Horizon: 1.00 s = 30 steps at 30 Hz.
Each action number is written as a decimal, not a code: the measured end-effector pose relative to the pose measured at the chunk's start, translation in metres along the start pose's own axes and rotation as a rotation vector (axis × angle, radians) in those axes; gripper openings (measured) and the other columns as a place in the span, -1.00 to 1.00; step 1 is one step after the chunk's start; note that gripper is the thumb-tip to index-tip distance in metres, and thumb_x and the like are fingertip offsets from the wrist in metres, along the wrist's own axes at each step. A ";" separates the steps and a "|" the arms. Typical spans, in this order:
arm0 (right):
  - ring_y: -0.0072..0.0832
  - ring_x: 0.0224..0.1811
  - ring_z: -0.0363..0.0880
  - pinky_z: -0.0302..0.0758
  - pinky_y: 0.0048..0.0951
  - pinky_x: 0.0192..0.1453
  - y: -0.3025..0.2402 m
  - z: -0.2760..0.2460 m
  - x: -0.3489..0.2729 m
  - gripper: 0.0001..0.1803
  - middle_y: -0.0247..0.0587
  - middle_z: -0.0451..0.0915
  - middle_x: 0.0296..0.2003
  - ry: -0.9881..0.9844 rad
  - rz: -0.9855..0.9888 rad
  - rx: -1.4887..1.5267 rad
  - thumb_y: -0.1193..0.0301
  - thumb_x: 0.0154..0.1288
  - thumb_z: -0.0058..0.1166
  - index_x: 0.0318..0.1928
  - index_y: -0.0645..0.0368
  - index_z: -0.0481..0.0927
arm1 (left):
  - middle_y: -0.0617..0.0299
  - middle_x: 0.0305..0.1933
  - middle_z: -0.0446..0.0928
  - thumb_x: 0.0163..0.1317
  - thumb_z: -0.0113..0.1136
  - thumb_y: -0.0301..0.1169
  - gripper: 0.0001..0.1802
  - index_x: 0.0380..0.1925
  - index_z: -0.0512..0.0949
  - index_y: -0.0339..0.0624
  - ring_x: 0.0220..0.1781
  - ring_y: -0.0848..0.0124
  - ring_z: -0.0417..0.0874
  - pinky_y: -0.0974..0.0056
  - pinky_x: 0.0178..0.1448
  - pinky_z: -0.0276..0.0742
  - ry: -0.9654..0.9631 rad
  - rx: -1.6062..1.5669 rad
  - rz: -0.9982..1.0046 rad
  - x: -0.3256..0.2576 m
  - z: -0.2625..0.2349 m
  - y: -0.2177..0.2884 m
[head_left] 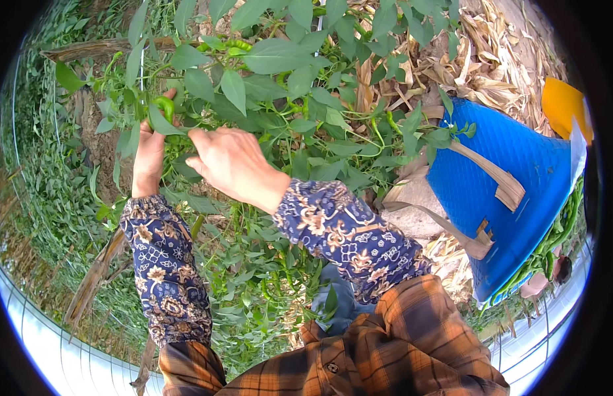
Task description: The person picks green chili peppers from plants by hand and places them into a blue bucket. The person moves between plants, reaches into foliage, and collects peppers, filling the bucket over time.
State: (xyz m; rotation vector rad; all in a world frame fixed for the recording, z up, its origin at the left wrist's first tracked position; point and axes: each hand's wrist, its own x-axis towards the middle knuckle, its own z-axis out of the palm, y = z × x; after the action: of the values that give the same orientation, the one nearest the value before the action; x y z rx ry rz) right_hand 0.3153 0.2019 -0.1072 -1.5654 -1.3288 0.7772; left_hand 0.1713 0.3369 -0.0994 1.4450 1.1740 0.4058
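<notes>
Among the leaves of a pepper plant (280, 56), my left hand (149, 158) reaches up with its fingers closed around a curved green pepper (166, 107). A leaf partly covers the pepper and some of those fingers. Just to the right, my right hand (237, 162) is held palm down with its fingers curled toward the same stem. Its thumb and index finger show at the left, but the palm is hidden, so I cannot see what may be in it. Several more green peppers (239, 45) hang among the leaves nearby.
A blue bucket (497, 165) with tan strap-like strips leans at the right, with many green peppers (558, 231) at its mouth. Behind it is an orange object (562, 109). Dry husks (484, 53) cover the ground at upper right. A wooden stick (108, 47) lies across the upper left.
</notes>
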 end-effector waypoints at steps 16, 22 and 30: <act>-0.43 -0.22 0.68 0.61 -0.47 -0.21 0.203 -0.147 0.063 -0.68 -0.19 0.67 -0.13 0.571 0.359 0.346 0.45 0.43 -0.06 0.10 0.37 0.48 | 0.26 -0.19 0.64 0.36 0.15 -0.27 -0.67 -0.06 0.59 -0.34 -0.14 0.53 0.56 0.38 -0.02 0.44 0.437 0.468 0.051 0.006 -0.052 -0.088; -0.31 -0.24 0.63 0.61 -0.28 -0.18 0.247 -0.139 0.084 -0.68 -0.18 0.63 -0.20 0.474 0.749 0.947 0.16 0.46 -0.12 -0.10 0.13 0.54 | 0.35 -0.42 0.58 0.31 0.24 -0.34 -0.72 -0.20 0.57 -0.40 -0.43 0.60 0.42 0.35 -0.35 0.37 0.464 0.499 0.141 0.006 -0.034 -0.085; -0.35 -0.65 0.41 0.38 -0.24 -0.63 0.227 -0.121 0.124 -0.80 -0.08 0.50 -0.42 0.980 0.772 1.146 0.45 0.44 -0.08 -0.03 0.29 0.39 | 0.20 -0.07 0.65 0.31 0.26 -0.30 -0.64 -0.04 0.59 -0.37 -0.15 0.55 0.57 0.37 -0.04 0.47 0.455 0.446 -0.145 -0.003 -0.042 -0.081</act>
State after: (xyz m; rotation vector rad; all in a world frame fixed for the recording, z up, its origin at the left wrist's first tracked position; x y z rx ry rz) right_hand 0.5405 0.2927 -0.2575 -1.1150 0.4741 0.7915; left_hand 0.1027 0.3429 -0.1593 1.6820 1.8120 0.3991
